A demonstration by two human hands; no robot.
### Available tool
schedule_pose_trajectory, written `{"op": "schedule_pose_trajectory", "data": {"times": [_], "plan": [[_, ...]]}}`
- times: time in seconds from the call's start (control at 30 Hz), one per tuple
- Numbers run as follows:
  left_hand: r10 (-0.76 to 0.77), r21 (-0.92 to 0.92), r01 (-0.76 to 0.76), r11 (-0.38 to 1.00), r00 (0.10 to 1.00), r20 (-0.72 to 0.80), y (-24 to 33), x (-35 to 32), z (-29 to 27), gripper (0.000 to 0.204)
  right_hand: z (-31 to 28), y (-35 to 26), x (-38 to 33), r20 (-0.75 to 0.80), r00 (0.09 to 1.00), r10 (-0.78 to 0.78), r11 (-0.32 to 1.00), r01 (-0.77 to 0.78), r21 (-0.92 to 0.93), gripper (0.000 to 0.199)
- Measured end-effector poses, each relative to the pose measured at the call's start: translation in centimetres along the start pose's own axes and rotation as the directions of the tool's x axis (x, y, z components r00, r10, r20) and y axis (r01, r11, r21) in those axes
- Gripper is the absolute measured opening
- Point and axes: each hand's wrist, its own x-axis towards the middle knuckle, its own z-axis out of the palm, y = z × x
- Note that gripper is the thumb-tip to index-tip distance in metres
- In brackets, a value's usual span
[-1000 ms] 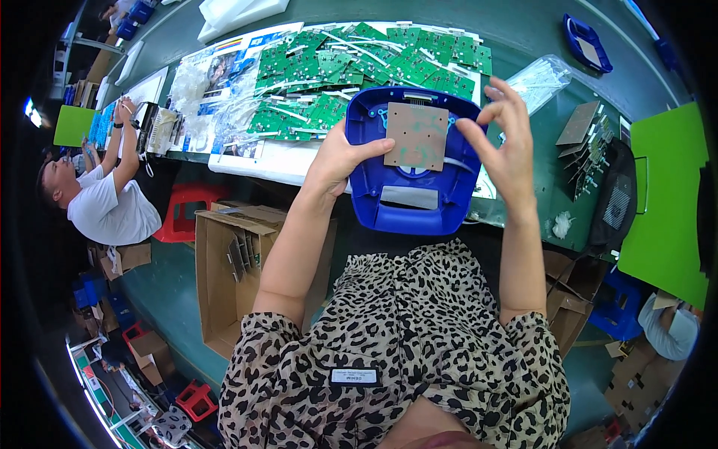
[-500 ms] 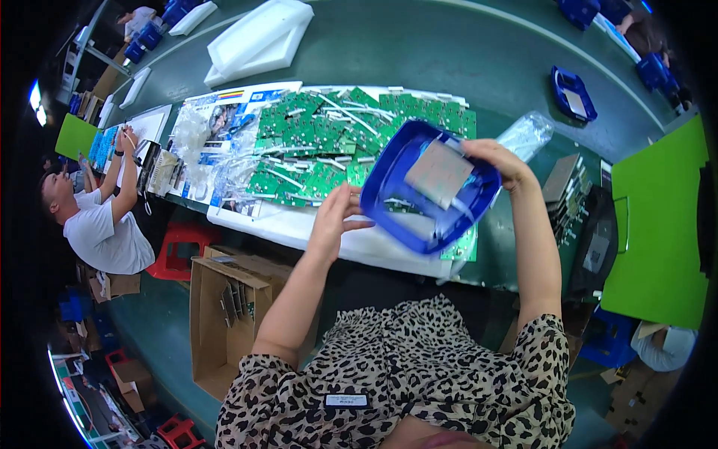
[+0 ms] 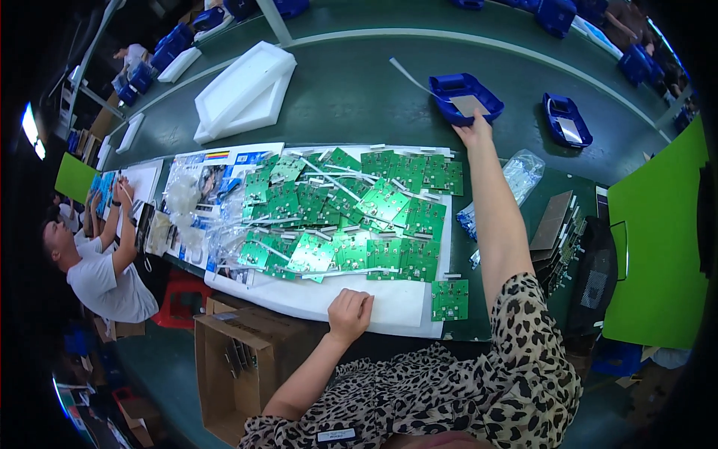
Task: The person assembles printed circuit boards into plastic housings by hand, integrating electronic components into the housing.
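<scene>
Far out on the green table [image 3: 359, 90] sits a blue plastic housing [image 3: 465, 97], open face up with a pale grey panel inside. Right hand [image 3: 474, 135] touches its near edge, fingers loose, not clamped. Left hand [image 3: 350, 314] rests curled, empty, on white foam sheet [image 3: 389, 303] beside green circuit boards [image 3: 351, 213].

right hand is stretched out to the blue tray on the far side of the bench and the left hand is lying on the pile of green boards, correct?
Not quite. In the head view the left hand rests on the white foam sheet at the near edge, short of the green boards. The right hand is indeed stretched out to the blue tray across the bench.
</scene>
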Motion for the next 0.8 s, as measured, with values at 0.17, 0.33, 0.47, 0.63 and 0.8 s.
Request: {"op": "schedule_pose_trajectory", "data": {"times": [0.17,0.33,0.47,0.63,0.8], "plan": [[-0.047,0.019,0.047,0.999,0.999,-0.012,0.2,-0.8,-0.3,0.013,2.1,1.2,1.4,0.06,0.977,0.205,0.967,-0.193,-0.169,0.067],[-0.035,0.009,0.035,0.999,0.999,0.032,0.1,0.0,0.4,0.013,-0.9,-0.4,2.8,0.149,0.956,0.253,0.965,-0.237,-0.116,0.064],[-0.04,0.0,0.04,0.999,0.999,-0.003,-0.5,0.1,0.7,0.012,-0.1,-2.9,-7.3,0.321,0.936,0.146,0.983,-0.1,-0.156,0.045],[-0.14,-0.042,0.14,0.989,0.99,0.019,0.6,0.4,0.5,0.009,-5.1,-6.0,-19.3,0.562,0.827,-0.022,0.838,0.321,-0.44,0.029],[0.045,-0.214,0.003,0.977,0.974,0.221,6.7,3.8,0.1,0.019,-13.7,-5.2,-27.1,0.585,0.811,0.006,0.468,0.515,-0.718,0.017]]}}
